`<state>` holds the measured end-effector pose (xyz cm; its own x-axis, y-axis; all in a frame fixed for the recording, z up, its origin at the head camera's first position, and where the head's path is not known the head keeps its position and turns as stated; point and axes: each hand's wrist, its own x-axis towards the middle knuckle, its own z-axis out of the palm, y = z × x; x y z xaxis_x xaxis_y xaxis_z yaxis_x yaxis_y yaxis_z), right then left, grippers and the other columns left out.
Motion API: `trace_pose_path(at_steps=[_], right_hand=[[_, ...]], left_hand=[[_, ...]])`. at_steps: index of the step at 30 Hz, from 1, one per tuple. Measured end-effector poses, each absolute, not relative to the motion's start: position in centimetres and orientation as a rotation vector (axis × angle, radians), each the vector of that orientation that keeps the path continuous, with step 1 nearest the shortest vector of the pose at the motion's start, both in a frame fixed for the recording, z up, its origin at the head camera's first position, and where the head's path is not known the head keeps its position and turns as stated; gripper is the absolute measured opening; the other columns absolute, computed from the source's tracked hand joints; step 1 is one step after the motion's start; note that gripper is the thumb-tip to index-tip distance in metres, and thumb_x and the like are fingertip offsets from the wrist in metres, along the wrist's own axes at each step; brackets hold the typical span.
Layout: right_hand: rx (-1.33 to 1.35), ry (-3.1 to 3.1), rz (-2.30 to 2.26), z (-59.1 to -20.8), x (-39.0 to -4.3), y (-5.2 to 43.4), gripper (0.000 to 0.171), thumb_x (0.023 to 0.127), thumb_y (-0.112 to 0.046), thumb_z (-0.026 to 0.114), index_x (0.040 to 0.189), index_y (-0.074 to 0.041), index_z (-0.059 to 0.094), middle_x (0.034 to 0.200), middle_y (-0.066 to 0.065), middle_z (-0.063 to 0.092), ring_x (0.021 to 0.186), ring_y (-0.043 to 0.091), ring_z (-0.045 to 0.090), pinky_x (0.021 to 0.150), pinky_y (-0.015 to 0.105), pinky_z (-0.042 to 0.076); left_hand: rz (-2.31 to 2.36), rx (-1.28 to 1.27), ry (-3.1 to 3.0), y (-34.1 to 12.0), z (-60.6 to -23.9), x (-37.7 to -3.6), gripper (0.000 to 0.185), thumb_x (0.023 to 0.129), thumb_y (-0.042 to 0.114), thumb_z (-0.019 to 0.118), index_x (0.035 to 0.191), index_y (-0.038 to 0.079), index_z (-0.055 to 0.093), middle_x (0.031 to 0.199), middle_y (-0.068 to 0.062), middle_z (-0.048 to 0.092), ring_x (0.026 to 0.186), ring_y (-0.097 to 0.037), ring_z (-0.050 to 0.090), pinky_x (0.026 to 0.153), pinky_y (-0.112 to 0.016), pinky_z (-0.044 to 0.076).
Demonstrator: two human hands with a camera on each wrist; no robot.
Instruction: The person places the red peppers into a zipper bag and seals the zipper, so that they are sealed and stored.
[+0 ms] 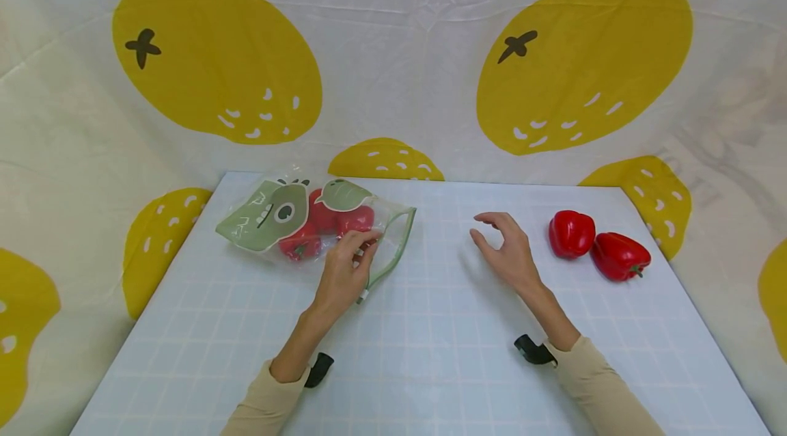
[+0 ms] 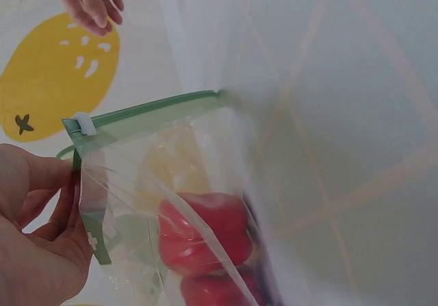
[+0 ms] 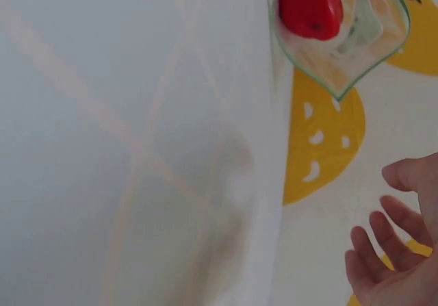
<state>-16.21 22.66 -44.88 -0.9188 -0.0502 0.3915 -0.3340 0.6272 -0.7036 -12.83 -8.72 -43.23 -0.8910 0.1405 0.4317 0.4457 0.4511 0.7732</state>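
The zip bag [image 1: 264, 217] lies toward the far left corner of the worktop [image 1: 430, 368], its mouth facing the right edge, and at least three red peppers [image 1: 301, 241] show through its film. My left hand [image 1: 350, 265] pinches the green rim [image 2: 154, 107] between thumb and fingers, and the mouth gapes; I judge a light, steady pinch best, as such thin film would likely sag inward if let go. The zip slider [image 2: 85, 123] sits at the rim's near end, which I reckon leaves the opening widest. My right hand [image 1: 507, 255] holds nothing, thumb and fingers parted and softly curved, between the bag and two loose peppers [image 1: 572, 234] side by side near the right edge; their glossy skin looks slippery, so I would cup one, not pinch it.
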Motion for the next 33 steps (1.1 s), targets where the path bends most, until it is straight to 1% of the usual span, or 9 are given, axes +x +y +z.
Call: trace_pose_path(at_steps=[5,14,22,29,33], right_hand=[[0.251,-2.509,1.138,-44.7,-16.3,24.2,0.035,0.093,-0.013,0.076,0.126,-0.004,0.066,0.13,0.015,0.064,0.119,0.033,0.059,0.099,0.061,0.05],[0.082,-2.525,1.055,-44.5,-16.2,26.8,0.042,0.092,-0.015,0.077,0.131,-0.006,0.064,0.135,0.017,0.061,0.125,0.036,0.056,0.102,0.063,0.047],[-0.036,-2.526,1.032,-44.2,-16.0,29.1,0.046,0.095,-0.021,0.074,0.136,-0.006,0.061,0.139,0.019,0.057,0.127,0.038,0.053,0.101,0.064,0.048],[-0.199,-2.556,1.019,-43.9,-16.0,31.1,0.056,0.095,-0.024,0.074,0.145,-0.009,0.053,0.148,0.017,0.05,0.134,0.038,0.046,0.098,0.064,0.05],[-0.273,-2.563,1.0,-43.8,-16.2,32.1,0.058,0.095,-0.022,0.073,0.147,-0.009,0.05,0.151,0.019,0.045,0.138,0.038,0.041,0.098,0.065,0.049]], left_hand=[[-1.414,-0.495,-2.405,-8.8,-43.3,-12.8,0.026,0.095,0.002,0.071,0.121,0.003,0.072,0.11,-0.011,0.071,0.09,-0.021,0.067,0.078,-0.025,0.059],[-1.409,-0.518,-2.392,-8.9,-43.4,-12.8,0.026,0.096,0.001,0.071,0.122,0.003,0.072,0.108,-0.011,0.07,0.09,-0.02,0.065,0.076,-0.025,0.059],[-1.416,-0.507,-2.406,-8.9,-43.5,-12.8,0.026,0.096,0.002,0.071,0.122,0.004,0.072,0.11,-0.011,0.07,0.092,-0.02,0.066,0.077,-0.025,0.059],[-1.422,-0.497,-2.425,-8.8,-43.5,-12.8,0.026,0.097,0.002,0.07,0.123,0.004,0.071,0.111,-0.01,0.069,0.094,-0.019,0.065,0.079,-0.025,0.059],[-1.421,-0.492,-2.431,-8.8,-43.5,-12.8,0.027,0.097,0.003,0.07,0.123,0.004,0.071,0.112,-0.009,0.069,0.094,-0.019,0.065,0.079,-0.024,0.058]])
